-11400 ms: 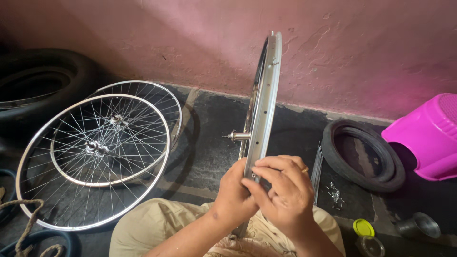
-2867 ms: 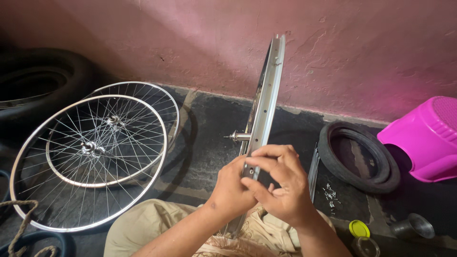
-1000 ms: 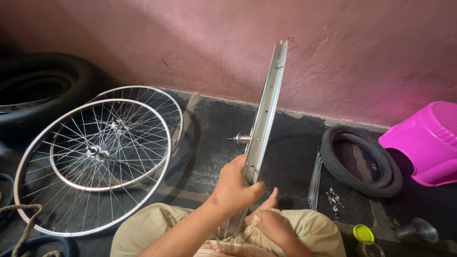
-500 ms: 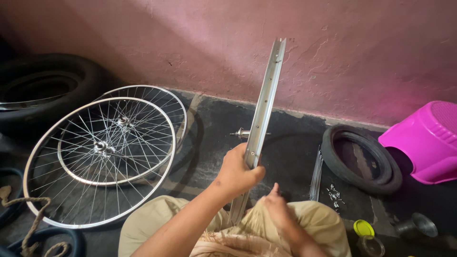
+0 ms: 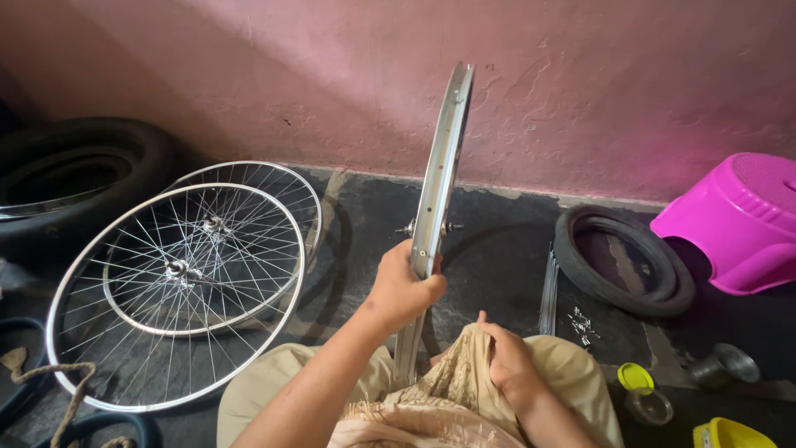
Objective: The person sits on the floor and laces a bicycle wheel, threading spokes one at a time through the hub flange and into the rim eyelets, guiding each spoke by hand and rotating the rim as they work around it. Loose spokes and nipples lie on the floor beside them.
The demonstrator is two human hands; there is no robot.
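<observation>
Nearest the camera, the right hand [image 5: 510, 365] lies on a beige patterned cloth [image 5: 439, 398] bunched in the person's lap, fingers curled into its folds. The left hand [image 5: 402, 286] is closed round the lower part of a silver bicycle wheel rim [image 5: 439, 174], which stands upright on edge between the knees, seen edge-on, its hub axle [image 5: 429, 226] projecting to either side. On the dark floor [image 5: 497, 241] to the left, two spoked wheels [image 5: 178, 282] lie flat, overlapping. To the right lie a bundle of loose spokes [image 5: 549, 282], small metal parts [image 5: 580, 323], a yellow lid [image 5: 636, 377] and a clear jar [image 5: 651, 406]. Beyond these lie a small black tyre [image 5: 622, 261] and a magenta plastic stool [image 5: 734, 220]. A large black tyre [image 5: 79, 178] lies far left, against the pink wall [image 5: 332, 75].
</observation>
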